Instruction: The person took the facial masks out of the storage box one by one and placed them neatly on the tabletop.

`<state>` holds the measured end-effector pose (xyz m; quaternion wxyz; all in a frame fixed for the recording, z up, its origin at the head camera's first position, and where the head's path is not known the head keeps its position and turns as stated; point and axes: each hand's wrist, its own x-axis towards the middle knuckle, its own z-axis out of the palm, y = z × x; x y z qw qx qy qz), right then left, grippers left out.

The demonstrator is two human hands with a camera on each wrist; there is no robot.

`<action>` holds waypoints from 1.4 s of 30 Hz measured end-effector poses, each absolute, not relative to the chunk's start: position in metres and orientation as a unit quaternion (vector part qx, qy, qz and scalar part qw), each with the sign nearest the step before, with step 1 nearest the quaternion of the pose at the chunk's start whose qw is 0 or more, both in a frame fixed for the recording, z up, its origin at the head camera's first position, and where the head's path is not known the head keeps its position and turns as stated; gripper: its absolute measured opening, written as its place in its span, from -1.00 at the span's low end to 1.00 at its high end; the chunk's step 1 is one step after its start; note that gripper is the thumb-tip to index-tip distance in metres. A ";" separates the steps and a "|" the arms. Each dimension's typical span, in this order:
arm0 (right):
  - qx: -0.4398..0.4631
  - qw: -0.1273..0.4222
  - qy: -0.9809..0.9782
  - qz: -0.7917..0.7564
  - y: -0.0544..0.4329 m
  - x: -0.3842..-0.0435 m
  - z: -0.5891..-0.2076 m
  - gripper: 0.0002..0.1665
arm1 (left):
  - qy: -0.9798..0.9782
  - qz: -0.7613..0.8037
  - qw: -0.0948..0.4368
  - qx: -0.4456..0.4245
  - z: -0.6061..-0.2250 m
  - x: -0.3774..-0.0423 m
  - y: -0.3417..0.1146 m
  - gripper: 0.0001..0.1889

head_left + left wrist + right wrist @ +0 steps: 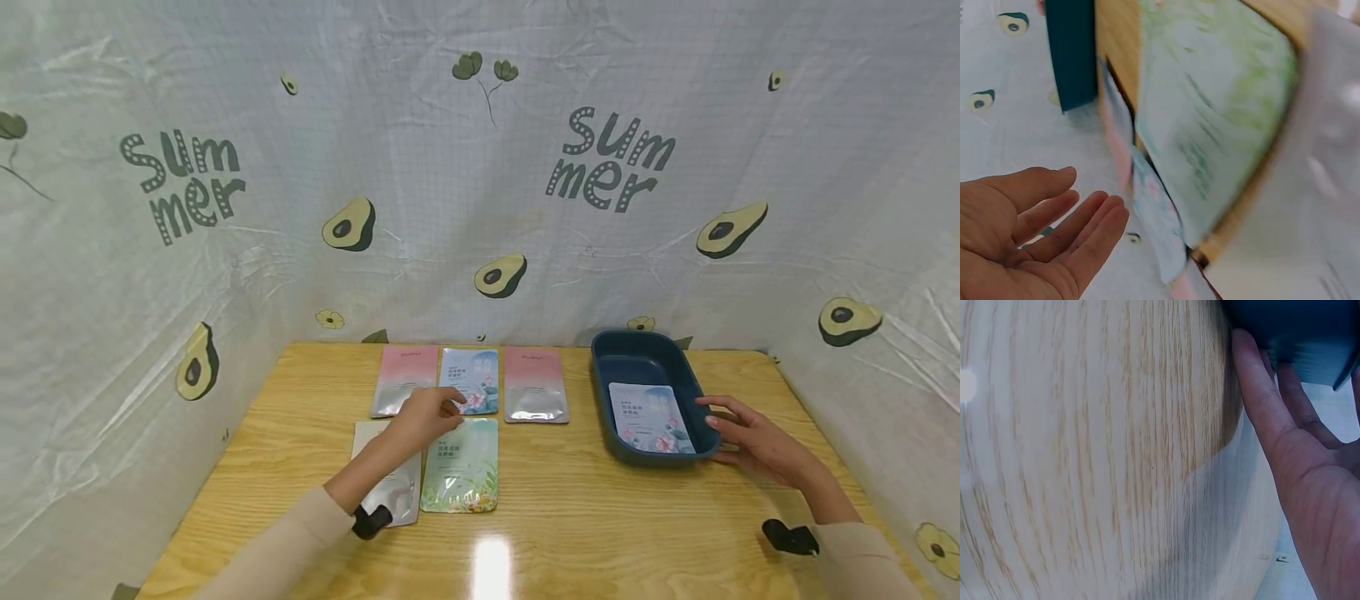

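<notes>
Blue sachet (472, 377) is set in the far row, between left pink sachet (406, 372) and right pink sachet (536, 385). It's placed just far-right of left hand (424, 420), the nearer one. Long axis is laid near-far, floral end pointed near. Left hand: unloaded, fingers loosely bent; sachet contact can't be confirmed. Right hand (767, 448): fingers rested against bin (639, 367), right side.

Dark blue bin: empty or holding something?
Holding something: in the head view, a floral packet lies inside the dark blue bin, printed side up. Whether more lie beneath it, I cannot tell.
</notes>
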<state>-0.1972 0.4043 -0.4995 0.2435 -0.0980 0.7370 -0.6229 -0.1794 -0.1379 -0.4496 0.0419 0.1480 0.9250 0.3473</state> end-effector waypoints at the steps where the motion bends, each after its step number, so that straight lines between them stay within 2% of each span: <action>1: -0.099 0.243 0.736 -0.624 0.404 -0.197 -0.499 -0.42 | 0.920 0.353 0.041 0.165 -0.448 -0.181 -0.133 -0.75; 6: -0.095 0.243 0.738 -0.622 0.403 -0.197 -0.498 -0.42 | 0.902 0.363 0.041 0.228 -0.441 -0.187 -0.105 -0.71; 13: -0.089 0.242 0.738 -0.624 0.402 -0.196 -0.498 -0.43 | 0.890 0.366 0.050 0.270 -0.431 -0.200 -0.057 -0.70; 20: -0.099 0.241 0.741 -0.618 0.405 -0.196 -0.498 -0.42 | 0.883 0.358 0.035 0.301 -0.430 -0.215 -0.008 -0.68; 31: -0.102 0.239 0.741 -0.619 0.402 -0.195 -0.500 -0.44 | 0.885 0.372 0.062 0.275 -0.422 -0.232 0.063 -0.68; 42: -0.102 0.246 0.733 -0.626 0.405 -0.197 -0.498 -0.43 | 0.882 0.400 0.038 0.248 -0.424 -0.246 0.111 -0.65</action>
